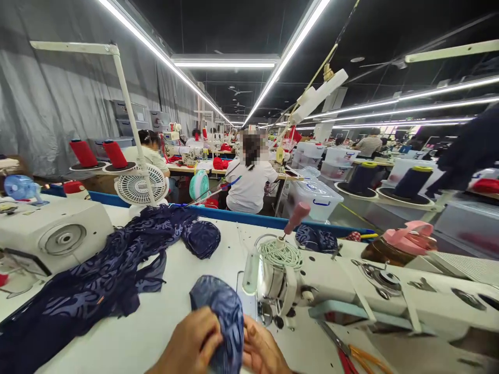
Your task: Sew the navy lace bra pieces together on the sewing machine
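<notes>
White tabletop (pixel 156 322), patterned navy fabric (pixel 230 314) in left grip (pixel 195 337)

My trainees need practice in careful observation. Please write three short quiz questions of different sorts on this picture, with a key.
1. Multiple choice: what are the left hand and right hand handling together?
a) a fan
b) patterned cloth
c) a red spool

2. True or false: in the picture, the scissors lie to the left of that cloth.

3. Fill the blank: the bottle on the right has a ____ lid.

Key:
1. b
2. False; they lie to its right.
3. pink
</notes>
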